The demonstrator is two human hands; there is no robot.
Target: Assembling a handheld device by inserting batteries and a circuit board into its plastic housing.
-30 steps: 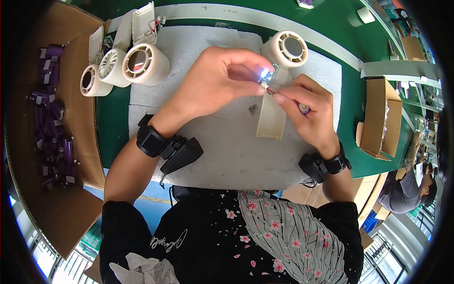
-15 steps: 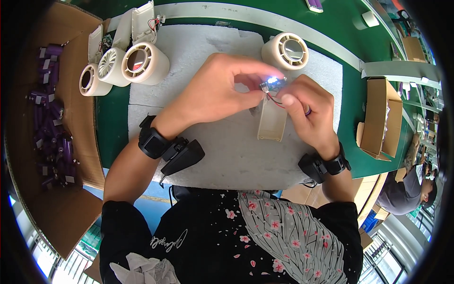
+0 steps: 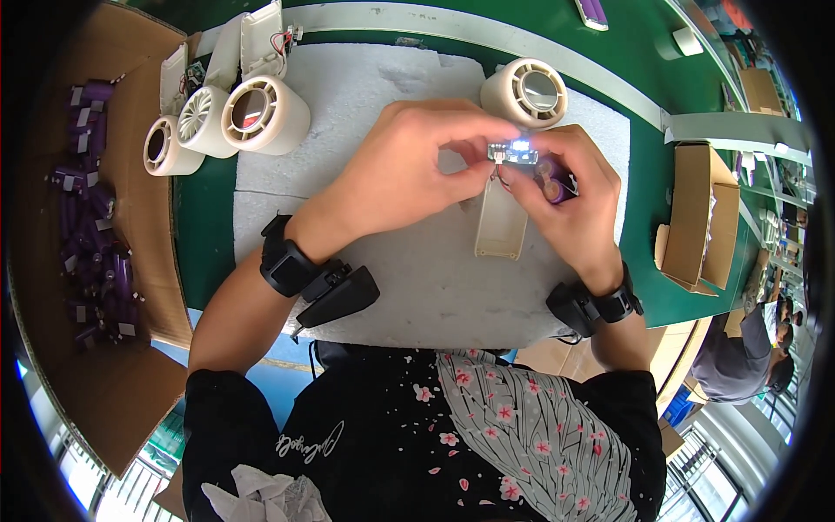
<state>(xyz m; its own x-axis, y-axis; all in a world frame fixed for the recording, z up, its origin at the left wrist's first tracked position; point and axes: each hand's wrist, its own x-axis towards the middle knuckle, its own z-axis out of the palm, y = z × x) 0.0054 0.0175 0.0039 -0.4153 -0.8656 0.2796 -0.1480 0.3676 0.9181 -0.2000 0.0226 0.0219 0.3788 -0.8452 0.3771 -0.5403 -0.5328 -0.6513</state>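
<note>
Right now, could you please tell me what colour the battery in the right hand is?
The battery is purple, in the head view.

the hands (image 3: 409, 165) hold a glowing circuit board (image 3: 511, 155) and purple battery (image 3: 557, 184)

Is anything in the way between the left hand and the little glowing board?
Nothing visible is: the left hand holds the lit circuit board directly. The right hand, holding a purple battery, is close on the other side, not between them.
</note>
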